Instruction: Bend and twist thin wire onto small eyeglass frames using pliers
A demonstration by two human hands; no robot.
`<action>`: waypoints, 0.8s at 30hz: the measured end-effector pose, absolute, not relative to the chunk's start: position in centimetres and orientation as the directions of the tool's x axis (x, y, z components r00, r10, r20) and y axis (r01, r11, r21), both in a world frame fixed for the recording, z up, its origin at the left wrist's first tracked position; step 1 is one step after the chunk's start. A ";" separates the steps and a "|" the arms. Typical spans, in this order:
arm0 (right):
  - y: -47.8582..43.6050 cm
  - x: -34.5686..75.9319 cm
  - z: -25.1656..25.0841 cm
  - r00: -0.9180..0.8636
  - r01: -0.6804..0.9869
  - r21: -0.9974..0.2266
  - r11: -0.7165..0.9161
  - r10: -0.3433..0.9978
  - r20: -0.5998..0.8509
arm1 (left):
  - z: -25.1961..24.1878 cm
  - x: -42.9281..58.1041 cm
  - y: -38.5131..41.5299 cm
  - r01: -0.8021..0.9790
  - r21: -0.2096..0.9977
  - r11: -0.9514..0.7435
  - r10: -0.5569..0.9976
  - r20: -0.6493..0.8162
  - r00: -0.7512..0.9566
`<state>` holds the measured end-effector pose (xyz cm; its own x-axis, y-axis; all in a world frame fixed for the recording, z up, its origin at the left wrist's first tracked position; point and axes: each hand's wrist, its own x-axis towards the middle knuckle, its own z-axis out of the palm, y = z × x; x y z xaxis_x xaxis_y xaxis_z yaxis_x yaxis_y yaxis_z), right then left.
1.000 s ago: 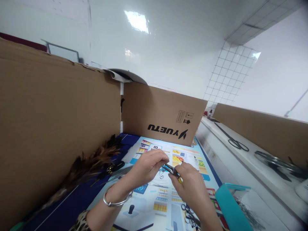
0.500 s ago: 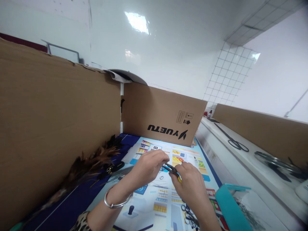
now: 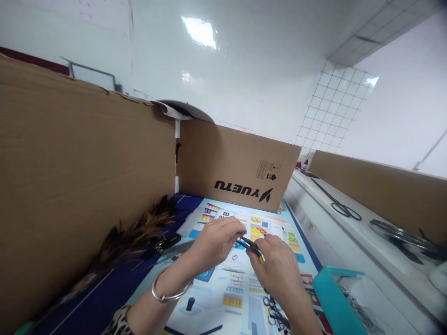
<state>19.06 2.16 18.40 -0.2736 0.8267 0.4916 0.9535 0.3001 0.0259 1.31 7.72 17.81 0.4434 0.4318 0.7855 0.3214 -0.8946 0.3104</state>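
Note:
My right hand (image 3: 275, 260) is closed around a pair of pliers (image 3: 250, 244) with dark jaws and a yellow handle. The jaws point left, toward the fingertips of my left hand (image 3: 220, 239). That hand is pinched closed; whatever it holds is too small and hidden to name. Below the pliers a small dark loop (image 3: 234, 257) lies on the printed mat (image 3: 226, 321), with thin wire-like pieces near it. Several black-handled scissors (image 3: 274, 311) lie partly behind my right forearm.
Brown feathers (image 3: 139, 230) and a black strap lie left, along a cardboard wall (image 3: 84, 177). A printed cardboard panel (image 3: 233, 163) stands behind. At right are a teal box (image 3: 337, 302) with metal pieces and a ledge with large scissors (image 3: 344, 209).
My right hand and the pliers have shifted very slightly to the right. My left hand looks almost unmoved.

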 end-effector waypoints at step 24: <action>1.9 19.8 18.7 -0.259 0.906 -0.147 0.397 0.794 0.550 | 19.2 0.4 7.1 0.118 0.705 -0.699 0.700 0.640 0.317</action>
